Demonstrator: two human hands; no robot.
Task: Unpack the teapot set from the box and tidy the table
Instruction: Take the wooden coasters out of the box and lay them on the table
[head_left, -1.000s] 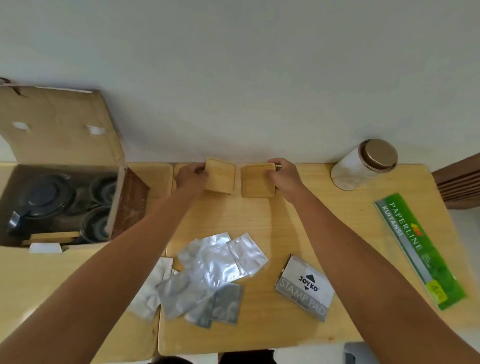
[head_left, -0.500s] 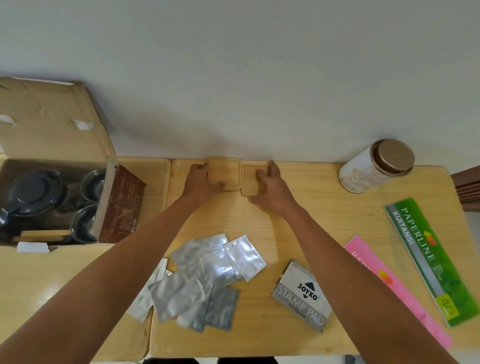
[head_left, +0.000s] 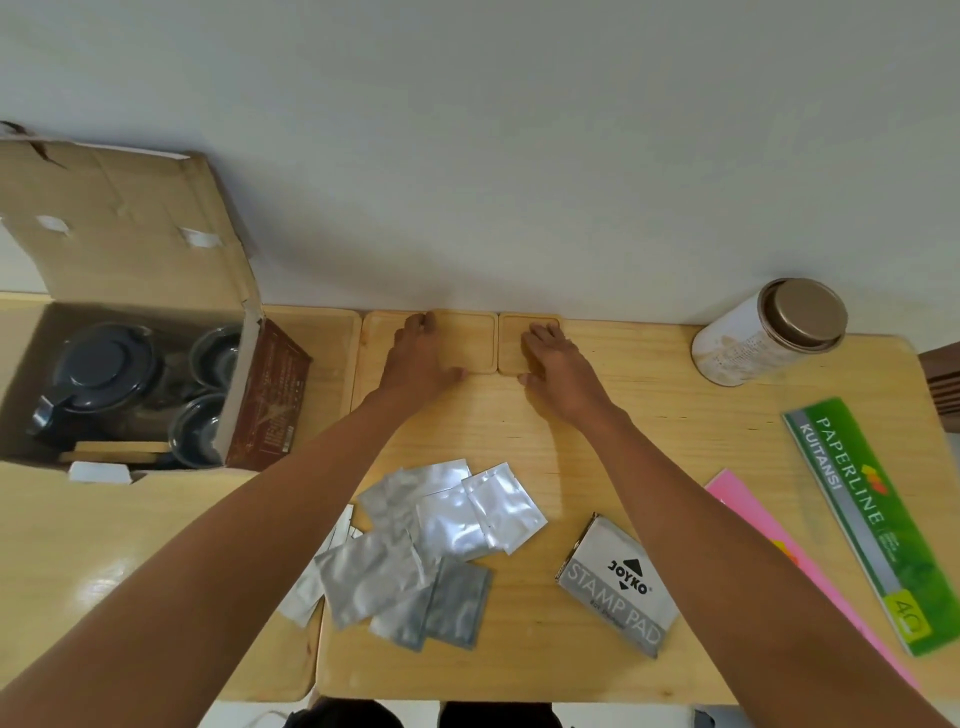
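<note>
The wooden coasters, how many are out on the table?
2. One coaster lies under the left hand, the other coaster under the right hand, side by side at the far edge. More may sit hidden in the box.

Surface (head_left: 675, 415): pale yellow wood with faint grain. Two square wooden coasters (head_left: 467, 340) at the far edge: same pale wood tone. Cardboard box (head_left: 130, 234): plain tan inside, dark brown printed outer side. Teapot (head_left: 104, 369) and cups (head_left: 200, 431) within: dark grey-blue. Foil sachets (head_left: 447, 525): silver, unprinted. Stamp pad tin (head_left: 618, 584): silver-grey with black logo and pale lettering. Receipt book (head_left: 872, 519): green with a grey band and white lettering. Pink sheet (head_left: 769, 525) alongside. Canister (head_left: 748, 343): white body, bronze-brown lid. Wall (head_left: 519, 130): plain off-white.
</note>
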